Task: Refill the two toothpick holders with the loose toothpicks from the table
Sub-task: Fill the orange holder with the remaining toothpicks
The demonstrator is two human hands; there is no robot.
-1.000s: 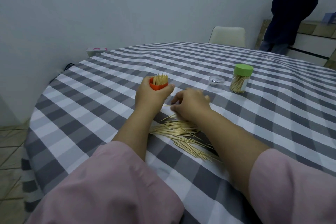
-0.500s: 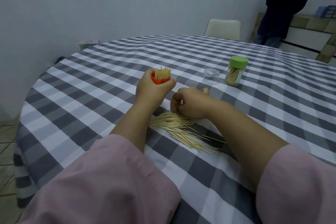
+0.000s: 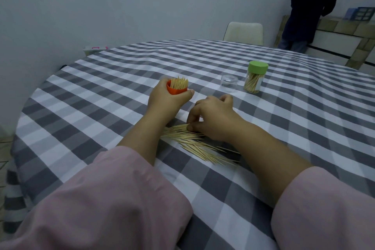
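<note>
now the left hand (image 3: 166, 100) grips the orange toothpick holder (image 3: 176, 89), fingers and thumb curled round its body, mouth up and packed with toothpicks standing on end. the holder sits a little left of the table's middle, at about 10 o'clock from the loose pile.

the right hand (image 3: 213, 116) lies knuckles up, just beside the left wrist, its thumb and fingertips closing in a pinch on the near-left end of the loose toothpicks (image 3: 194, 143). those lie fanned flat on the checked tablecloth (image 3: 101, 111), running from under the right hand toward 5 o'clock, between the two forearms.

the green-lidded toothpick holder (image 3: 255, 77) stands upright with its lid on, partly filled, at about 1 o'clock from the right hand and well apart from it. just beside it, at its 9 o'clock, rests a small clear lid (image 3: 228, 81).

pink sleeves (image 3: 105, 199) cover both forearms near the bottom edge. beyond the table at 12 o'clock is a pale chair back (image 3: 243, 32), and at 2 o'clock a person in dark clothes (image 3: 310, 6) stands by a counter.
</note>
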